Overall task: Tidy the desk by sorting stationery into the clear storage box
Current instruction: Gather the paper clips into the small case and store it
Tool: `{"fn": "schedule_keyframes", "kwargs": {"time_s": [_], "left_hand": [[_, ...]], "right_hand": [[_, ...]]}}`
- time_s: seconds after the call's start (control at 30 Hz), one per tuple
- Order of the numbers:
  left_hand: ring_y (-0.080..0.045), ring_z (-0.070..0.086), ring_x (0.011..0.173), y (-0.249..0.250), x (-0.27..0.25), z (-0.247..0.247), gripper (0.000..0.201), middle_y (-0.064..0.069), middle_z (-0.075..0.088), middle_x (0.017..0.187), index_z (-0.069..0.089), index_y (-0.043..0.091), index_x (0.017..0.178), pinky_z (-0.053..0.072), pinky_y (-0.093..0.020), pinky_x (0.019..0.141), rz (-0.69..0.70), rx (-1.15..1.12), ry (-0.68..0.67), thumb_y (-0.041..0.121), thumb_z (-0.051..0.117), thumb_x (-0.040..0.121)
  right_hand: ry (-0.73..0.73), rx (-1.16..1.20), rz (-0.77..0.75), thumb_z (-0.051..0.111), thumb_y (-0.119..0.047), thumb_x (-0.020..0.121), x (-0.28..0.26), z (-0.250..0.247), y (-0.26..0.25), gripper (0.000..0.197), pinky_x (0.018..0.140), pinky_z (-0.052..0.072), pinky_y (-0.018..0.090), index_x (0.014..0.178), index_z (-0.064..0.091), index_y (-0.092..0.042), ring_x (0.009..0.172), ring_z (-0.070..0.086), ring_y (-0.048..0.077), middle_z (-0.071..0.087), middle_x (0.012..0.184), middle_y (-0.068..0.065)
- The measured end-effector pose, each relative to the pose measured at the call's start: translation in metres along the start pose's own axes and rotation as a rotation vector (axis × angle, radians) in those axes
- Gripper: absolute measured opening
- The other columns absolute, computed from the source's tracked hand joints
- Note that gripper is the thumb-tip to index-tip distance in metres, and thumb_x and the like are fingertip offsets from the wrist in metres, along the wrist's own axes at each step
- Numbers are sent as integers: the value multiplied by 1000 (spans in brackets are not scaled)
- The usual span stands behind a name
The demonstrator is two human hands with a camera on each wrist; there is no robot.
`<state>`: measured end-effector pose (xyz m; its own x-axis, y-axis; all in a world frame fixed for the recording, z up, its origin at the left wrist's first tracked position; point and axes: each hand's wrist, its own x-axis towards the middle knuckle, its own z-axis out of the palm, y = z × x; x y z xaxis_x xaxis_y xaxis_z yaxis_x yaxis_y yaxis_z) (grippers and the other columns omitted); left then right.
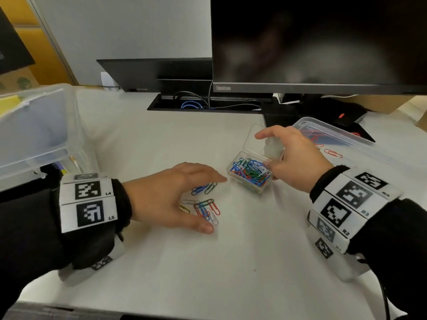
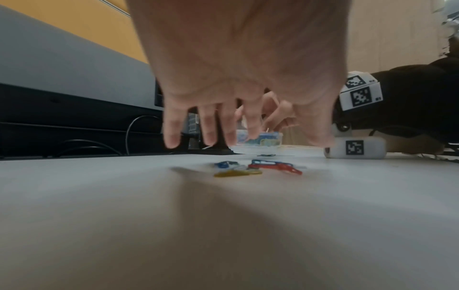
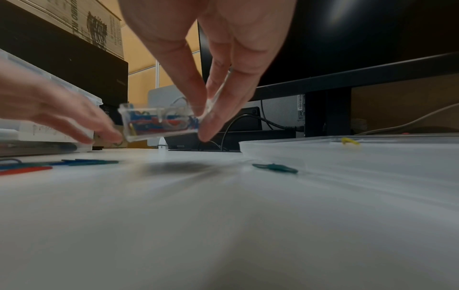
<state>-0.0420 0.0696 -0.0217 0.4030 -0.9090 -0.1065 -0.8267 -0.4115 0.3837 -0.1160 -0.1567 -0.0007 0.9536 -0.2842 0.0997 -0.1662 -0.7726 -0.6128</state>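
Observation:
Several loose coloured paper clips lie on the white desk. My left hand hovers over them with fingers spread, holding nothing. Just to the right is a small clear clip box, full of clips, its lid standing open. My right hand pinches it at the lid end, and in the right wrist view it is tilted and slightly off the desk. The big clear storage box stands at the far left.
A clear flat lid lies at the right, with a red clip and a yellow clip on it. A green clip lies beside it. A monitor and cable tray stand behind.

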Motion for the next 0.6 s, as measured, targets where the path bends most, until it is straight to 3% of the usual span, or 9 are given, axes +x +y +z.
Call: {"fn": "schedule_keyframes", "kwargs": {"time_s": [0.07,0.13,0.2,0.3,0.37,0.47,0.6], "left_hand": [[6,21,132,-1,0,1,92,34,23,131,26,46,140,18,-12,111,-75,43,-64,73,62,60],[-1,27,130,-1,2,5,83,27,30,135,31,45,139,24,-18,111,-66,102,-71,68,64,66],[-3,38,118,0,4,5,66,19,41,131,42,44,133,29,-11,102,-40,92,-20,59,63,72],[9,50,90,2,5,2,39,15,55,112,62,36,118,32,4,78,-50,-29,39,32,70,80],[4,55,83,1,6,2,27,13,61,100,70,31,106,37,2,71,-50,-81,84,20,71,81],[-4,60,82,-1,8,2,16,13,66,89,76,27,93,44,-4,69,-52,-106,143,19,73,78],[-10,63,78,0,17,-1,11,11,67,85,76,22,87,46,-7,67,-45,-92,183,17,73,78]], "right_hand": [[-1,-3,1,63,4,78,0,1,0,56,82,52,34,124,49,-25,94,47,21,35,108,-1],[-1,-9,4,63,4,79,0,0,-1,56,82,52,33,125,48,-25,95,49,22,35,108,-1],[-4,-7,9,63,4,79,-1,0,-2,57,83,53,34,126,48,-25,99,51,23,35,109,-1],[-18,-6,18,62,4,79,-2,0,-2,57,85,53,36,126,48,-25,105,52,27,34,109,-1],[-27,-8,23,62,4,79,-2,-1,-3,58,86,53,37,126,47,-25,107,52,28,33,108,-2],[-40,-7,34,62,4,80,-3,0,-5,58,84,53,34,127,47,-26,108,52,28,32,108,-3],[-41,-5,35,61,4,80,-3,-1,-5,57,87,52,36,127,47,-25,103,53,25,32,107,-2]]}}
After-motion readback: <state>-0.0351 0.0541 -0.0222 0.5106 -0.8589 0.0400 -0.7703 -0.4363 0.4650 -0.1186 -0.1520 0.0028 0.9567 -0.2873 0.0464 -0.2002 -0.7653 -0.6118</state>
